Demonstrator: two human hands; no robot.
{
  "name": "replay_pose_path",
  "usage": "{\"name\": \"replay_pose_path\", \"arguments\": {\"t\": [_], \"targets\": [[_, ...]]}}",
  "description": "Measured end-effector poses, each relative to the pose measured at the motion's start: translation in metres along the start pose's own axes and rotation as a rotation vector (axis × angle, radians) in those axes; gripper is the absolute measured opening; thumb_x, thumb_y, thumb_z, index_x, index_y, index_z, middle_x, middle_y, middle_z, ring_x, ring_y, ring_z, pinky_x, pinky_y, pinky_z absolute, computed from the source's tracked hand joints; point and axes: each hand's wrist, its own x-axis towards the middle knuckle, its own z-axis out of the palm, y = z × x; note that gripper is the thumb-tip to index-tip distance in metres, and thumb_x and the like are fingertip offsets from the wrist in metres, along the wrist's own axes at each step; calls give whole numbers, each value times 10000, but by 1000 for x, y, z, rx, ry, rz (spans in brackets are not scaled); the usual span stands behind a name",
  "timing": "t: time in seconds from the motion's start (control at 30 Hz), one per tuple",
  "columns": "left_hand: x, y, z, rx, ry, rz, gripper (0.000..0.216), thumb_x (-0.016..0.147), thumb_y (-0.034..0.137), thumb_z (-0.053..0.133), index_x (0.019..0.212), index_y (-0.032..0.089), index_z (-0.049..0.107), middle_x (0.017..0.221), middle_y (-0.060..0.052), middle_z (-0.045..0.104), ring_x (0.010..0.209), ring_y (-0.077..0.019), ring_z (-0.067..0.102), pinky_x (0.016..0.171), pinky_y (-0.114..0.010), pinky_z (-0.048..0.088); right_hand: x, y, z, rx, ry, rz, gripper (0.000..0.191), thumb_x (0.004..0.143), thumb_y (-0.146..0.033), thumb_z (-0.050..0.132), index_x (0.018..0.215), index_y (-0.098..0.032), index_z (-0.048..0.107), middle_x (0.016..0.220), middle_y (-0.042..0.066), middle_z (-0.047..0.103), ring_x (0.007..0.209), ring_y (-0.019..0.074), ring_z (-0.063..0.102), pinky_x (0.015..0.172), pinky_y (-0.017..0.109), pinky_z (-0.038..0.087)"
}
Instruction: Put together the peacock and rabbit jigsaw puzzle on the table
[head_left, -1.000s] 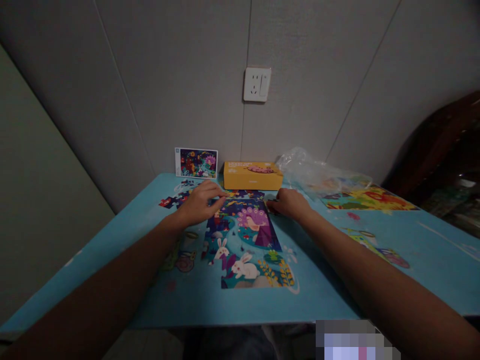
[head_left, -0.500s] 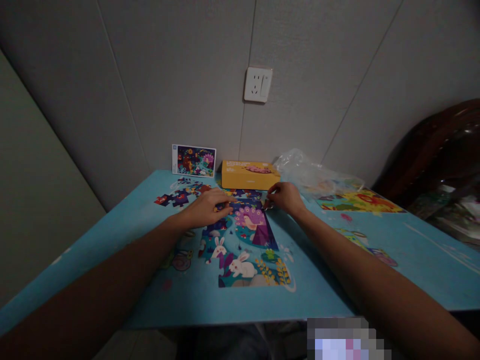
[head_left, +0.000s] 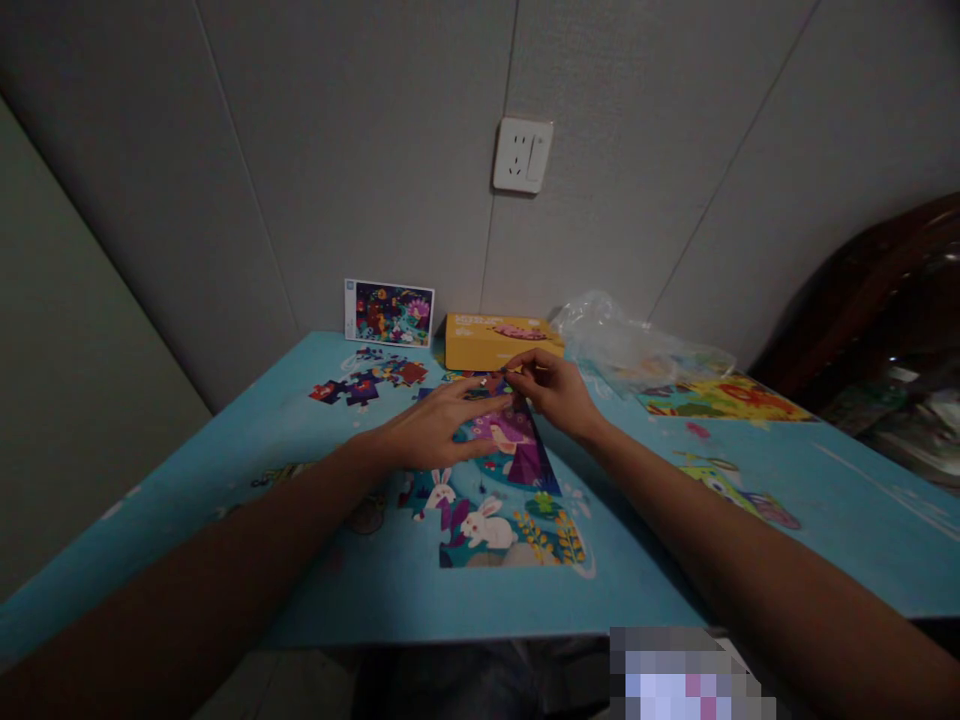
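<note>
A partly joined jigsaw puzzle [head_left: 487, 525] with rabbits, a frog and a pink peacock lies on the blue table. My left hand [head_left: 442, 425] rests over its upper left part, fingers stretched out and palm down, covering some of the picture. At the puzzle's upper edge, my right hand [head_left: 551, 393] has thumb and forefinger pinched on a small puzzle piece [head_left: 504, 375], mostly hidden by the fingers. Left of the puzzle lie several loose puzzle pieces [head_left: 356, 390], some joined.
A reference picture card [head_left: 390, 312] leans against the wall. Beside it stands a yellow box [head_left: 495, 343], close behind my right hand. A clear plastic bag [head_left: 607, 335] and a yellow-orange picture sheet [head_left: 727, 398] lie at the right. The table's near edge [head_left: 450, 640] faces me.
My right hand has moved left and slightly away from me along the puzzle's top edge. My left hand has shifted right, and its fingers have straightened over the puzzle.
</note>
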Motion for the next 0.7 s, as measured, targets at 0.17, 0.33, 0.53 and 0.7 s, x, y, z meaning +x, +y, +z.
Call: {"name": "replay_pose_path", "arguments": {"t": [0.17,0.33,0.53,0.7], "targets": [[-1,-9,-6,17,158,23,374,927,378,565,1264,236,644,1381,-138,549,1303,-266,498,1059,-457,441,0,-2,-6,-135,2,22,266,863,-370,534,1017,-171,620,654,-27,539,564,119,529,588,243,439],[0,-13,-9,-9,347,35,189,895,315,617,944,213,768,1012,-89,712,1097,-221,611,894,-373,533,2,-2,-22,-665,-52,74,390,803,-220,580,1180,-125,606,1046,115,654,858,192,632,806,278,470],[1,-15,-9,-8,405,12,225,873,266,605,696,174,708,707,-54,671,809,-182,617,711,-309,514,2,6,-28,-951,-368,175,489,808,-191,559,1290,-110,578,1185,204,626,1053,290,632,897,310,451],[2,-13,-11,0,395,-40,205,859,256,592,685,173,663,692,-31,681,721,-156,595,705,-300,489,4,7,-29,-928,-383,234,498,815,-212,578,1298,-87,560,1185,190,663,1020,265,656,844,277,462]]}}
